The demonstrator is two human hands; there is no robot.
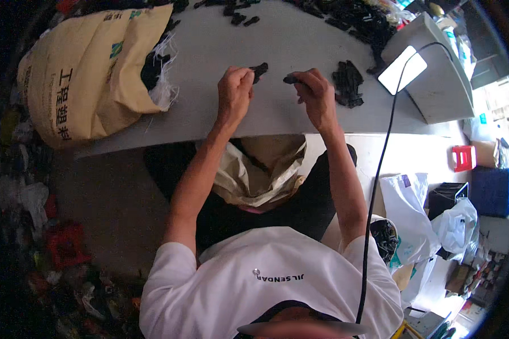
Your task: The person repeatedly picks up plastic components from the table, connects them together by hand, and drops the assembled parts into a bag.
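Over the grey table (198, 113), my left hand (234, 93) is closed round a small black part (259, 72) that sticks out past its fingers. My right hand (315, 93), a little way to the right, pinches a dark, narrow piece (291, 79) between thumb and fingers; its exact kind is too small to make out. The two pieces are apart. Just right of my right hand lies a small pile of black parts (348, 83). An open paper sack (257, 189) sits between my legs below the table edge.
A large tan sack (90, 73) with frayed white threads lies on the table's left, black material in its mouth. More black parts (345, 17) heap along the far edge. A grey bin (432, 73) stands at the right. A black cable (389, 135) hangs past my right arm.
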